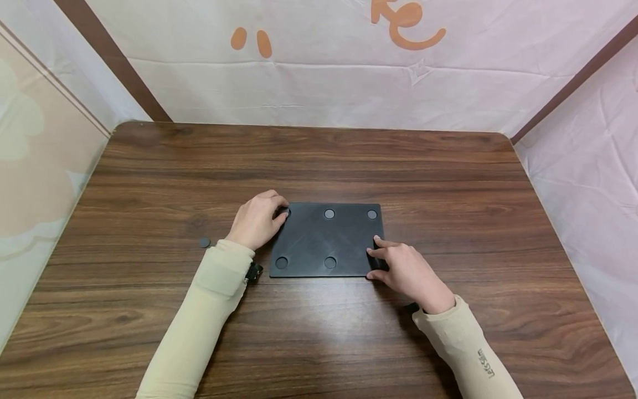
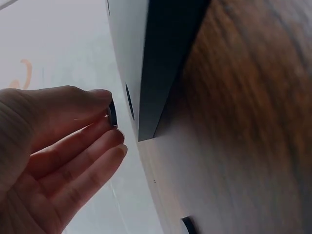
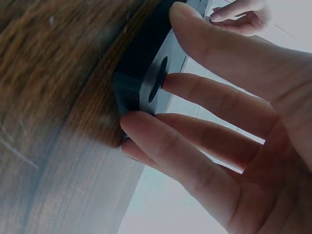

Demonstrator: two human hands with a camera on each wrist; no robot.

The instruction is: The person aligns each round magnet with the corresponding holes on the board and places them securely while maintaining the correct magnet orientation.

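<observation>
A flat black board [image 1: 326, 239] with round recesses lies on the table. At its far left corner, the left hand [image 1: 257, 218] pinches a small dark disc [image 2: 112, 114] between thumb and fingertips, close over a recess [image 2: 129, 101] in the left wrist view. The right hand [image 1: 406, 271] holds the board's near right corner. Its thumb is at the front edge, one fingertip rests on top beside a dark recess [image 3: 158, 79], and other fingers lie along the right edge. Both far recesses in view, middle and right, show lighter grey circles [image 1: 329, 213].
Another small dark disc [image 1: 204, 242] lies on the wooden table [image 1: 319, 160], left of the board near the left forearm. Printed white cloth [image 1: 319, 88] hangs behind the table and along its sides. Small black cameras [image 1: 253, 272] sit at the wrists.
</observation>
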